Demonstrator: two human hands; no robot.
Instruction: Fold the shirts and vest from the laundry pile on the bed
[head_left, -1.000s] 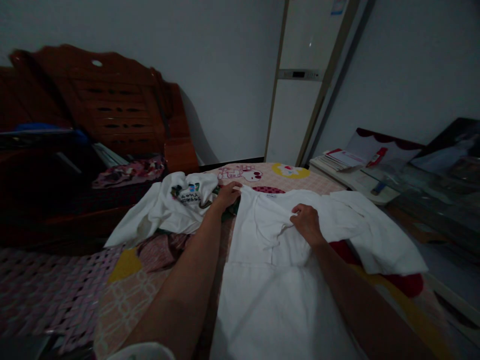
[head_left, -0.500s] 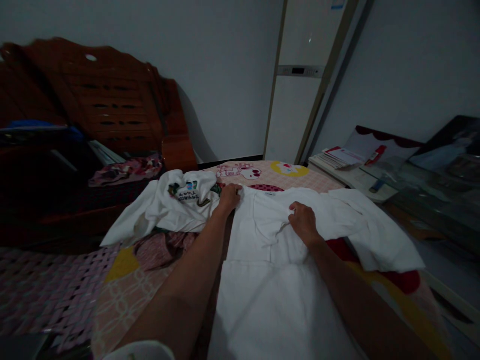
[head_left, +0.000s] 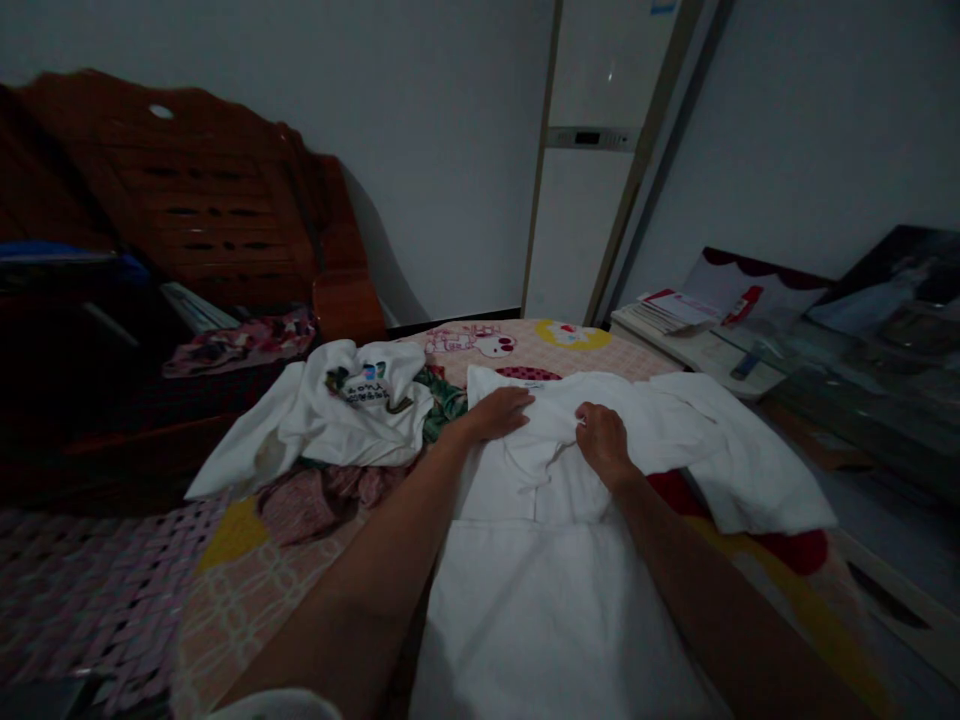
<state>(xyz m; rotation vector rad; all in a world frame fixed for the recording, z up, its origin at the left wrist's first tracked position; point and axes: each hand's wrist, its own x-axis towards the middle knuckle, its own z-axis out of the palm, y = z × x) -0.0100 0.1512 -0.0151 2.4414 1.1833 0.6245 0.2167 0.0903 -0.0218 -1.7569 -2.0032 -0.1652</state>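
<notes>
A white long-sleeved shirt (head_left: 555, 600) lies spread on the patterned tablecloth, its collar toward the far side and one sleeve stretched out to the right. My left hand (head_left: 502, 412) rests on the shirt just below the collar, with its fingers extended over the fabric. Across from it, my right hand (head_left: 602, 437) is closed on a fold of the shirt's front, thumb and fingertips pinching the cloth. Creases run through the fabric between both hands. The shirt's lower part reaches down toward me between my forearms.
A white printed sweatshirt (head_left: 367, 400) lies crumpled on the left, over a mauve cloth (head_left: 300, 505) and a green patterned one (head_left: 444, 402). The tablecloth (head_left: 232, 610) covers a rounded table. A wooden bench (head_left: 202, 200) stands behind left; a glass-topped cabinet (head_left: 862, 370) stands right.
My left hand has moved right from the shirt's left shoulder edge, letting that edge go, and now lies nearer the right hand. The right hand keeps its pinch on the fabric.
</notes>
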